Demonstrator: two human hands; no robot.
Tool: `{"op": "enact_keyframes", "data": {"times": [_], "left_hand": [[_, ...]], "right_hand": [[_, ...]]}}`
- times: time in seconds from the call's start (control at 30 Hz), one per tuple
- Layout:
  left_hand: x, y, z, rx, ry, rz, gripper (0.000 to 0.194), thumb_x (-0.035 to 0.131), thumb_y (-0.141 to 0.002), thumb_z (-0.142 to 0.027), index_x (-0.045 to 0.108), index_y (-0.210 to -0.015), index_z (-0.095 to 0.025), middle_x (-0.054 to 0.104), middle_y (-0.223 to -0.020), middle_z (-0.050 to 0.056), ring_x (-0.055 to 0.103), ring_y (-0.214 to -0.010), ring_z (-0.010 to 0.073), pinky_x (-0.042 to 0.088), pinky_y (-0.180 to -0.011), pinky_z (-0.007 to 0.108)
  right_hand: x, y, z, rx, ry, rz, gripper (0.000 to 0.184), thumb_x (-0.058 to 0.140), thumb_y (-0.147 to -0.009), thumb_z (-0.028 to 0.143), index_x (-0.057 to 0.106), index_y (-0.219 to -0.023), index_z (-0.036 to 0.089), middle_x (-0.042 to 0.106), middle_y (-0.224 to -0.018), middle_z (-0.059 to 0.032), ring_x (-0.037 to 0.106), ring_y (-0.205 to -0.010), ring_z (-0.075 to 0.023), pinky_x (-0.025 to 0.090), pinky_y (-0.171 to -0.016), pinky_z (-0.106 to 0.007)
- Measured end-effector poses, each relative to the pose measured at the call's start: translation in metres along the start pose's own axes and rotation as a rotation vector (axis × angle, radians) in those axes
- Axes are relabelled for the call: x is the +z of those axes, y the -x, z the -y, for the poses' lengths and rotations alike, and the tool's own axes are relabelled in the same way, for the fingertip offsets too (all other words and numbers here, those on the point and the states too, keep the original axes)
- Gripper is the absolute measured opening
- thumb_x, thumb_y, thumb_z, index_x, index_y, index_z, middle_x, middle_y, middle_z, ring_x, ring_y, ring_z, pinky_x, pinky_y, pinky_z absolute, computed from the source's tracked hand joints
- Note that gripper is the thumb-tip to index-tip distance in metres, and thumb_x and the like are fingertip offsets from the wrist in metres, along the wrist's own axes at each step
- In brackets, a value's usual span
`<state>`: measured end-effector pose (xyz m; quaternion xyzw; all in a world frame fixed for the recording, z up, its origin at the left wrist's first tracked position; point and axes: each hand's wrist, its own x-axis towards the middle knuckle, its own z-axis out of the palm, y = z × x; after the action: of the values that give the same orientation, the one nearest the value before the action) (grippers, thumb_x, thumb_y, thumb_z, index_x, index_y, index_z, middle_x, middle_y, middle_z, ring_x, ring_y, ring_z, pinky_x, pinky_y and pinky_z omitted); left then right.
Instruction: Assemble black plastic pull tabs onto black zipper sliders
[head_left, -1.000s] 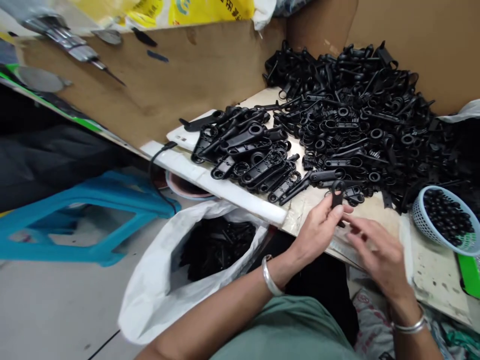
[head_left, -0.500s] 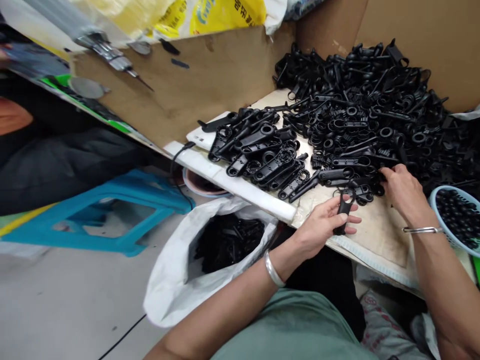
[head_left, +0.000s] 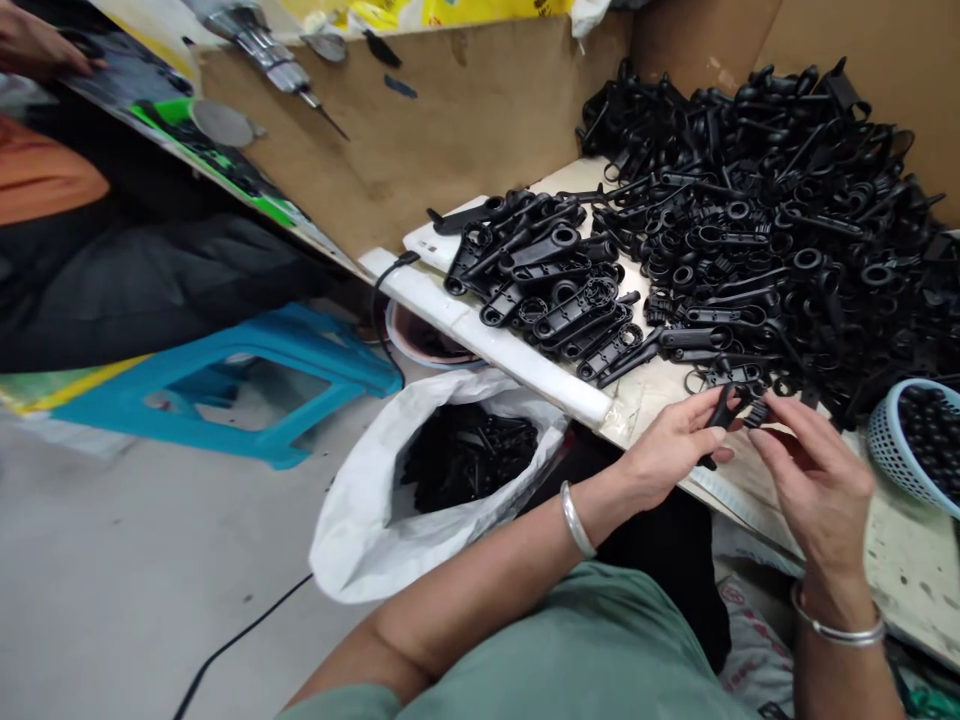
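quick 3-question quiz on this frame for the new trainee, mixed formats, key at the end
1. True or false: the left hand holds a black plastic lever at the table edge.
2. Multiple choice: the small ribbed black piece is pinched by
A. the right hand
B. a co-worker's hand
C. nobody; it lies in the blue basket
3. Fill in: the white bag on the floor, below the table edge, holds ____ parts.

Key:
1. True.
2. A.
3. Black; they look like those in the pile of black levers, though the view is too small to be sure.
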<state>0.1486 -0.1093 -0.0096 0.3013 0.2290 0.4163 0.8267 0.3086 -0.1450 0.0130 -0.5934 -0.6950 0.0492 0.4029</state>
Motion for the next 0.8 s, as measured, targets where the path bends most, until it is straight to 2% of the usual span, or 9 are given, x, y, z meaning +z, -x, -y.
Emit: {"op": "enact_keyframes", "data": {"times": [0.1, 0.23, 0.4, 0.5, 0.57, 0.63, 0.73, 0.8], "left_hand": [[0.004, 0.002, 0.001, 0.045, -0.059, 0.045, 0.056, 0.059, -0.078, -0.009, 0.058, -0.134, -0.020, 0.058, -0.139, 0.012, 0.054, -0.127, 0.0288, 0.052, -0.093, 0.039], [0.004, 0.006, 0.000, 0.106, -0.213, 0.061, 0.058, 0.053, -0.081, -0.010, 0.054, -0.138, -0.019, 0.059, -0.139, 0.011, 0.054, -0.127, 0.0282, 0.053, -0.094, 0.039], [-0.003, 0.011, 0.001, 0.257, -0.591, 0.054, 0.058, 0.048, -0.085, -0.012, 0.047, -0.143, -0.020, 0.063, -0.134, 0.009, 0.059, -0.123, 0.0256, 0.052, -0.101, 0.040], [-0.007, 0.014, 0.000, 0.323, -0.857, 0.054, 0.060, 0.043, -0.087, -0.011, 0.039, -0.147, -0.011, 0.063, -0.133, 0.015, 0.058, -0.126, 0.0269, 0.047, -0.106, 0.041], [-0.009, 0.016, -0.002, 0.324, -0.985, 0.054, 0.061, 0.041, -0.089, -0.012, 0.035, -0.149, -0.007, 0.063, -0.131, 0.019, 0.061, -0.123, 0.0285, 0.049, -0.103, 0.042], [-0.010, 0.018, -0.003, 0.303, -1.037, 0.057, 0.058, 0.044, -0.092, -0.018, 0.036, -0.149, -0.009, 0.067, -0.124, 0.018, 0.066, -0.112, 0.0286, 0.053, -0.095, 0.040], [-0.010, 0.022, -0.008, 0.265, -1.035, 0.031, 0.049, 0.053, -0.094, -0.034, 0.052, -0.139, -0.016, 0.074, -0.101, 0.010, 0.071, -0.089, 0.0244, 0.055, -0.081, 0.034], [-0.009, 0.024, -0.012, 0.238, -1.013, -0.004, 0.043, 0.055, -0.094, -0.035, 0.059, -0.133, -0.017, 0.072, -0.085, 0.005, 0.069, -0.075, 0.0197, 0.054, -0.074, 0.029]], "right_hand": [[0.013, 0.002, 0.005, -0.151, 0.103, -0.072, 0.033, 0.067, -0.090, 0.025, 0.068, -0.123, 0.024, 0.072, -0.115, -0.0081, 0.070, -0.101, -0.0226, 0.060, -0.090, -0.042], [0.017, -0.002, 0.002, -0.261, 0.198, -0.087, 0.034, 0.066, -0.091, 0.021, 0.067, -0.125, 0.023, 0.073, -0.111, -0.0093, 0.071, -0.101, -0.0227, 0.059, -0.092, -0.041], [0.019, 0.001, 0.007, -0.317, 0.298, -0.112, 0.036, 0.065, -0.091, 0.018, 0.066, -0.127, 0.020, 0.073, -0.111, -0.0117, 0.071, -0.100, -0.0237, 0.059, -0.089, -0.038], [0.023, 0.004, 0.010, -0.339, 0.333, -0.107, 0.036, 0.063, -0.092, 0.017, 0.065, -0.128, 0.018, 0.072, -0.112, -0.0138, 0.070, -0.101, -0.0244, 0.058, -0.089, -0.039], [0.023, 0.006, 0.011, -0.317, 0.282, -0.079, 0.035, 0.063, -0.092, 0.018, 0.065, -0.127, 0.018, 0.072, -0.112, -0.0133, 0.070, -0.101, -0.0237, 0.058, -0.091, -0.039], [0.019, 0.010, 0.012, -0.241, 0.184, -0.032, 0.032, 0.062, -0.093, 0.022, 0.067, -0.124, 0.020, 0.071, -0.113, -0.0110, 0.069, -0.102, -0.0228, 0.057, -0.093, -0.038], [0.008, 0.018, 0.006, -0.044, 0.012, 0.059, 0.026, 0.062, -0.093, 0.031, 0.072, -0.116, 0.025, 0.071, -0.118, -0.0057, 0.069, -0.105, -0.0217, 0.056, -0.096, -0.036], [0.003, 0.025, -0.002, 0.127, -0.077, 0.100, 0.029, 0.064, -0.090, 0.038, 0.072, -0.116, 0.028, 0.071, -0.119, -0.0033, 0.070, -0.102, -0.0216, 0.057, -0.094, -0.036]]}}
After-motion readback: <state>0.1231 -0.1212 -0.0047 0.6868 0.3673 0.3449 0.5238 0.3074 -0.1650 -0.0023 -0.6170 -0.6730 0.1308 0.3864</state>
